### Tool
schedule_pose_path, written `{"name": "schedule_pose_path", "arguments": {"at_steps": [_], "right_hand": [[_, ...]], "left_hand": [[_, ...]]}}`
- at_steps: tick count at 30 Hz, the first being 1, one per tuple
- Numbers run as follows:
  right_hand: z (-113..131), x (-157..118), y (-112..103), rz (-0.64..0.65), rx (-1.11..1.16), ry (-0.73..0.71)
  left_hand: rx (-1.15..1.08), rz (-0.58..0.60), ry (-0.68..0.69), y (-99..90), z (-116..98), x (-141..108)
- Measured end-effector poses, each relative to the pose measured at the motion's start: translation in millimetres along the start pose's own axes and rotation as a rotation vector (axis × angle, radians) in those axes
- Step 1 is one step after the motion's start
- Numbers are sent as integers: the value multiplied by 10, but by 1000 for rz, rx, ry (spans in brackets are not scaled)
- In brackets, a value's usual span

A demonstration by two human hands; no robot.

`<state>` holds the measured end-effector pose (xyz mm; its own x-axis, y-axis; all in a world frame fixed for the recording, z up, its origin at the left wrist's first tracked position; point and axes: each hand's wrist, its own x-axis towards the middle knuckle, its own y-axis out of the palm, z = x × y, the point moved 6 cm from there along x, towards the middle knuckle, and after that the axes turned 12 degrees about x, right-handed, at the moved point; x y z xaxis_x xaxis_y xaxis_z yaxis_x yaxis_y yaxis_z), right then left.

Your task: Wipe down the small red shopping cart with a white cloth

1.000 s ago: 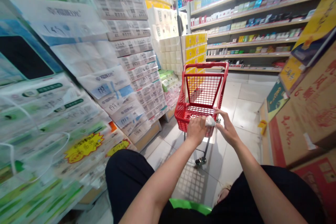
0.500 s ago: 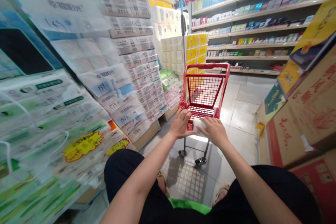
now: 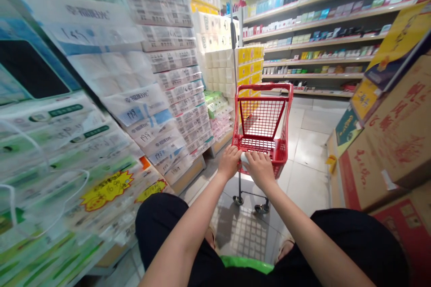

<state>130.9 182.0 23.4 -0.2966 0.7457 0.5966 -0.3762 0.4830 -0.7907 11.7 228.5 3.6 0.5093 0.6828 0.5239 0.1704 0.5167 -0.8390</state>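
While the right hand [image 3: 261,169] held a white wad [image 3: 244,160] that showed between both hands, the left hand [image 3: 230,162] curled beside it, its grip unclear; the red cart [image 3: 259,136] stood just ahead of them.

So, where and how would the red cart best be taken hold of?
Probably mid-length on the top bar of the red cart, from above: it stands higher than the basket, runs nearly level, and leaves a gap above the grid panel.

Handwritten "199" on white-and-blue paper pack [image 3: 134,106]; red "风顺" on brown carton [image 3: 406,132]; yellow starburst tag [image 3: 107,189] blurred.
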Motion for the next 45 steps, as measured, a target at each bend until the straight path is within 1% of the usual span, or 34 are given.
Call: {"name": "schedule_pose_path", "arguments": {"at_steps": [2,4,7,10,13,15,18,20,23,26,30,32,35,37,40,42,45], "right_hand": [[-31,-52,-27,31,18,-44],[-137,-138,-100,67,42,-88],[-396,-290,-285,90,62,-129],[-662,-408,-474,110,102,-201],[-843,-443,-600,169,207,-279],[-921,-420,-650,212,292,-284],[-1039,-349,-673,269,411,-228],[-1164,-280,-673,263,479,-177],[-1411,-141,-629,231,532,-128],[-1653,30,-526,205,527,-87],[-1863,204,-407,82,512,1],[-1899,215,-364,19,527,54],[-1859,116,-337,-50,563,129],[-1739,-14,-340,-57,579,126],[-1469,-272,-364,-45,573,81],[-1316,-449,-393,-53,551,85],[-1226,-618,-456,-40,524,97]], "left_hand": [[-14,-26,14,-15,-8,-24],[-28,-58,25,-31,-7,-42],[-56,-88,37,-47,5,-62],[-87,-93,61,-64,17,-75],[-104,-86,84,-83,28,-79],[-108,-79,88,-85,34,-76],[-115,-74,84,-74,40,-63],[-119,-75,81,-65,43,-55],[-117,-87,79,-61,41,-50],[-108,-100,71,-67,30,-54],[-66,-93,51,-73,-1,-64],[-31,-80,33,-75,-16,-72],[15,-58,-9,-74,-28,-86],[36,-45,-33,-69,-39,-93],[55,-33,-53,-56,-62,-90],[58,-35,-59,-51,-77,-81],[50,-41,-53,-49,-100,-70]]}}
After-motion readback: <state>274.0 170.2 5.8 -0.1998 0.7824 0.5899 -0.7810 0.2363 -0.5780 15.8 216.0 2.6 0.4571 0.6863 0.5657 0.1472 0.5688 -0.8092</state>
